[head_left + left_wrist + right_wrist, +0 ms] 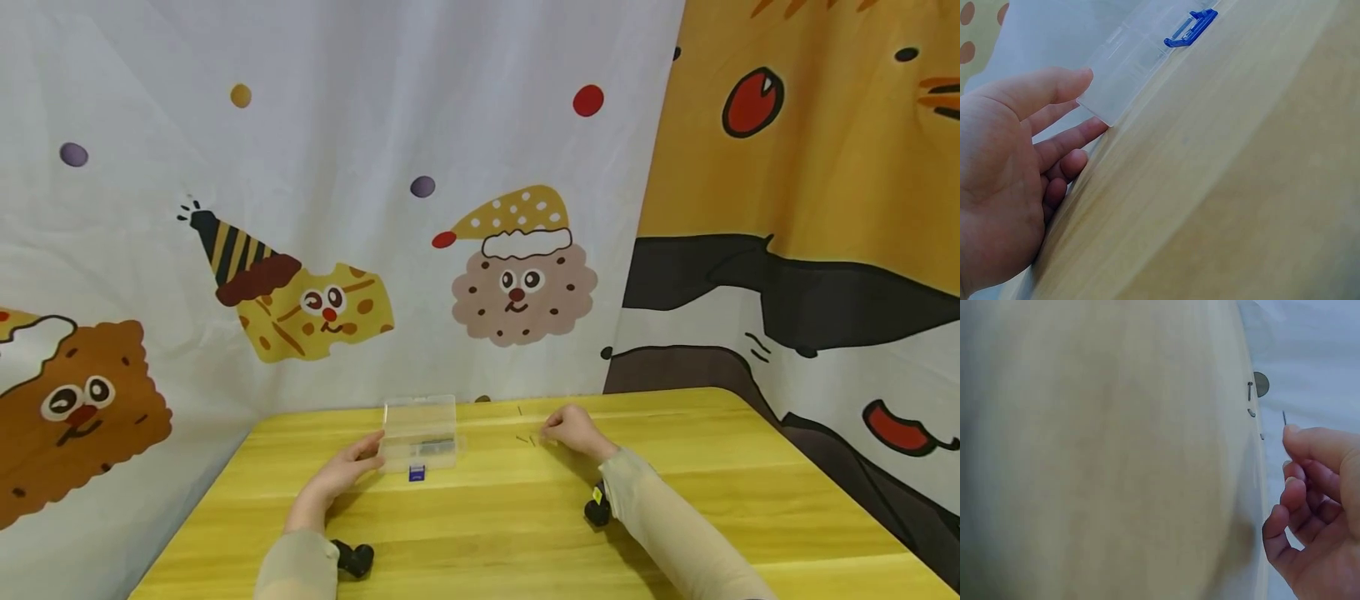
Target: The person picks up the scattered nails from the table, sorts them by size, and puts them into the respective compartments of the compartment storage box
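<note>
Now; hands (1325,531): right pinches pin (1284,418); long axis steep, pointing up, wrist view

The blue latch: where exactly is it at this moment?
In the head view, the blue latch is left of centre, at the near edge of the open clear box, to the right of the person's left hand.

room was left over the near tabletop (480,542), path between right hand (573,429) and open box (399,455) was strewn with loose fasteners (1249,392), box's left end was blocked by left hand (341,471)
</note>
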Demonstrator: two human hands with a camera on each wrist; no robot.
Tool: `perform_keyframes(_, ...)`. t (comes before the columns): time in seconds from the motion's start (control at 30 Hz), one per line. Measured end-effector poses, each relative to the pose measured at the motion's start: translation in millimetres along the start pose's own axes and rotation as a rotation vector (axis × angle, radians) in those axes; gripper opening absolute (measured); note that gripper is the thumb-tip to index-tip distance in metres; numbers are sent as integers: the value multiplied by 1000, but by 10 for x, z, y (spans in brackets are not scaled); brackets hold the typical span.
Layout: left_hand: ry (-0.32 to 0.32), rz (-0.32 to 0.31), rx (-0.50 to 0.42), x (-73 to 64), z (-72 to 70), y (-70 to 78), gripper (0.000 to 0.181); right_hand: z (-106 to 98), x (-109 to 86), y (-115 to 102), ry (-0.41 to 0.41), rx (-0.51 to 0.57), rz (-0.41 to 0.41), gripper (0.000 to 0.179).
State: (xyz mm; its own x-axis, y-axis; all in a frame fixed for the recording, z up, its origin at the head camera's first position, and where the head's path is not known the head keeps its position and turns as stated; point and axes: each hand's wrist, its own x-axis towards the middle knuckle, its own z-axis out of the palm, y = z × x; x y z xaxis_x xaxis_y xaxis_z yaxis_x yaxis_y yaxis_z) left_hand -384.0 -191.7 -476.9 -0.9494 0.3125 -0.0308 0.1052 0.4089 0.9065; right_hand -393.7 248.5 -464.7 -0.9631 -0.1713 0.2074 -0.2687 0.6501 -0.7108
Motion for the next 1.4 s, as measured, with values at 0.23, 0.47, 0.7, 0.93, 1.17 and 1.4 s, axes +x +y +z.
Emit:
perform_keyframes(0.23,9,-9,14,4,18,-22,61,-35,53,-24,-5,51,24,15)
perform_keyframes(0.47,16,-6,18,33,6,-43,61,-62,120,-100,2,60,40,16)
perform_keyframes(0.7,4,-2,25,36,-7,-12,62,-97,149,-192,-14,66,20,18)
perform_keyframes(0.93,3,-10,24,12,1,9,61,-65,176,-231,-23,84,-18,18)
perform_keyframes(1.17,15,-28,5,10,6,-8,61,-30,181,-312,-49,94,-39,20)
perform_keyframes(1.4,12,-14,30,6,10,12,61,-8,198,-357,-62,96,-45,21)
